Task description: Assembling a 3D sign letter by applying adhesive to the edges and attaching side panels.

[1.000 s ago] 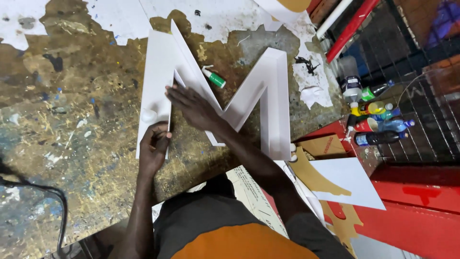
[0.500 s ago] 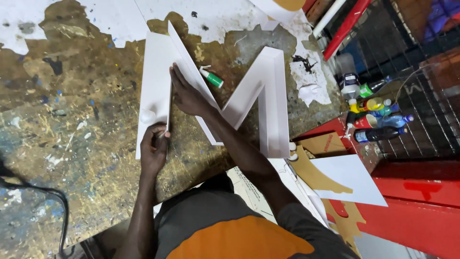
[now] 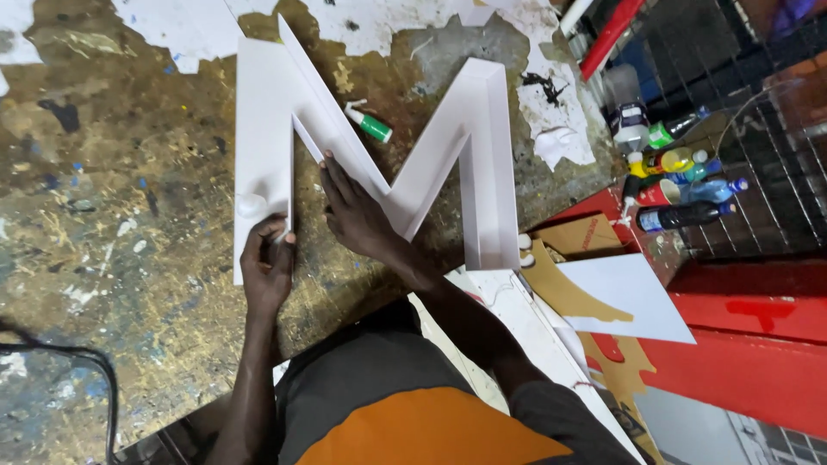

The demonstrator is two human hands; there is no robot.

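A large white letter, shaped like an M point(image 3: 258, 112), lies on the stained worktable point(image 3: 112, 172) with thin upright side walls along its edges. My left hand point(image 3: 267, 263) pinches the near end of the upright white strip point(image 3: 289, 185) on the inner side of the letter's left leg. My right hand point(image 3: 357, 211) lies flat with fingers spread, pressed against the near side of the diagonal wall by the letter's middle. A small green glue bottle with a white cap point(image 3: 370, 126) lies inside the letter's upper notch. A white blob point(image 3: 251, 205) sits on the left leg near my left thumb.
Several bottles and cans point(image 3: 672, 185) crowd the right edge by a red frame point(image 3: 741, 344). A white sheet point(image 3: 624, 297) and brown cardboard offcuts point(image 3: 568, 293) lie at the near right. A black cable point(image 3: 77, 357) loops at the near left. Torn white paper point(image 3: 551, 112) sticks to the table.
My right hand has slid a little nearer to me along the diagonal wall. My left hand has stayed on the strip's near end.
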